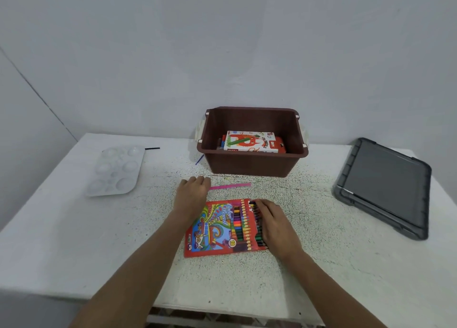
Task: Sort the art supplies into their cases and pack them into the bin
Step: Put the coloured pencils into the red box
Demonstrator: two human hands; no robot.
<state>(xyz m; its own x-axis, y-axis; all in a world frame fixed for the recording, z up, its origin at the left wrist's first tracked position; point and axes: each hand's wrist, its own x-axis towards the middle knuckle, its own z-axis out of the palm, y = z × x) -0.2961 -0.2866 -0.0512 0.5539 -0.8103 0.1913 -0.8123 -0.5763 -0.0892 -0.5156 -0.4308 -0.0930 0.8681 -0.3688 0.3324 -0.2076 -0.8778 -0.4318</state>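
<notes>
A red colour pencil case (217,228) lies on the table in front of me, with a row of pencils showing at its right side. My right hand (277,225) rests flat on those pencils, fingers straight. A pink pencil (232,186) lies just beyond the case, and my left hand (194,191) covers its left end with curled fingers. Behind them stands the brown bin (252,164), holding an oil pastels box (249,141) on top of other boxes.
A clear paint palette (116,170) lies at the far left with a black stick (152,148) beside it. A thin blue stick (199,159) leans by the bin's left side. The grey bin lid (385,186) lies at the right.
</notes>
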